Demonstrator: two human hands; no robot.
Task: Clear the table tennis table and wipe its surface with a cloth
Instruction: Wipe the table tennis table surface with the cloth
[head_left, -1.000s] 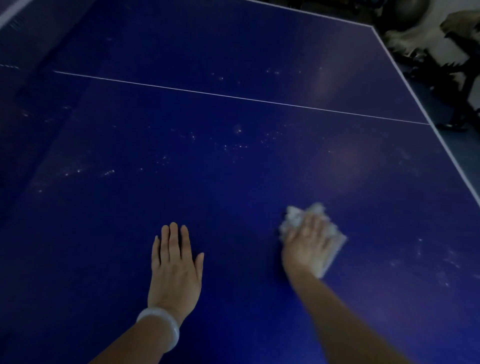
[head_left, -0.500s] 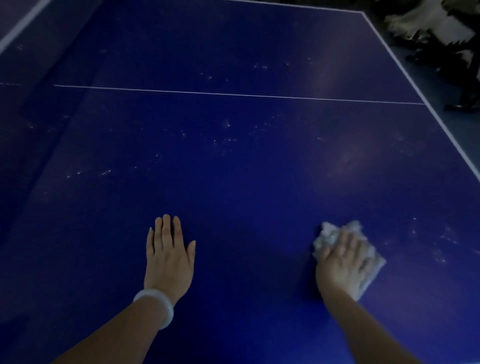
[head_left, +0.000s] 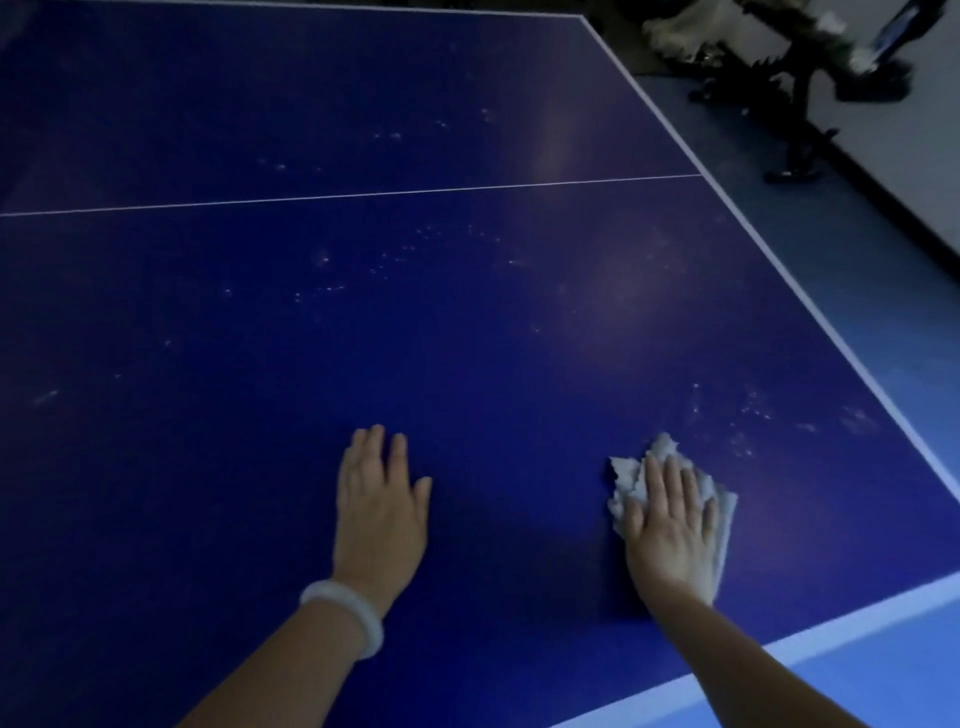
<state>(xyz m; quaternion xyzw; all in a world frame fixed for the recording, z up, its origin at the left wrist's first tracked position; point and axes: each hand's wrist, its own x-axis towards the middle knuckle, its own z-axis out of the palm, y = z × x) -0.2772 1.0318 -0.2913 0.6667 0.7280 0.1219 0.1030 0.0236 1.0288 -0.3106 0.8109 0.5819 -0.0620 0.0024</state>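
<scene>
Shifted rightward along table tennis table (head_left: 467, 322) since a second ago: right hand (head_left: 670, 530), fingers straight, pressing flat on crumpled white cloth (head_left: 631, 475), now near table's right edge line and close to its near edge. Planted flat on table left of cloth, well apart: left hand (head_left: 379, 514), fingers extended, holding nothing, white bracelet (head_left: 345, 618) at wrist. Scattered pale specks (head_left: 332, 288) across table beyond both hands; dark equipment stand (head_left: 800, 124) on floor past table's far right corner.
</scene>
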